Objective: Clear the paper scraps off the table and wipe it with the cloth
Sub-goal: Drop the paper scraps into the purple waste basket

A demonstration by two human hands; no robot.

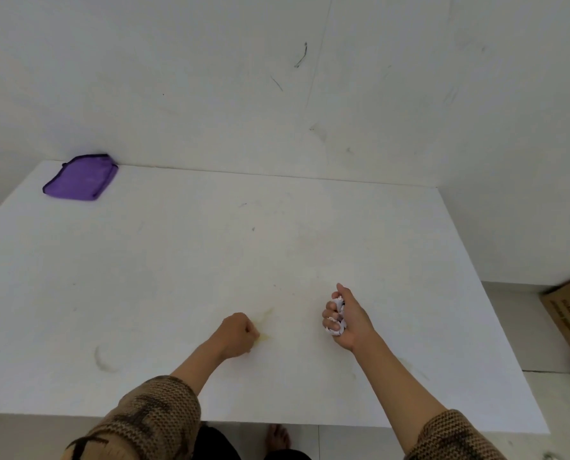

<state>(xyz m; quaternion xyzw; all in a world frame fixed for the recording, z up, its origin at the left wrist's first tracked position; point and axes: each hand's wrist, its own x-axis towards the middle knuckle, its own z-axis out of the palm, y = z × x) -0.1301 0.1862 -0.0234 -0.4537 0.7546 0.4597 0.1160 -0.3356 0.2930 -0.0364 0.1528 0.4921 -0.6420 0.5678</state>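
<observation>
My right hand (346, 322) hovers over the near middle of the white table (177, 260), fingers closed around a wad of crumpled white paper scraps (338, 330) that peeks out between them. My left hand (238, 335) rests as a fist on the table just left of it, knuckles up; whether it holds anything is hidden. A folded purple cloth (81, 177) lies at the far left corner, against the wall, well away from both hands. No loose scraps show on the tabletop.
Faint yellowish stains (265, 318) and grey smudges mark the table near my hands. White walls close the far side and the right. A brown cardboard box (569, 313) stands on the floor at the right. A bare foot (277, 438) shows below the near edge.
</observation>
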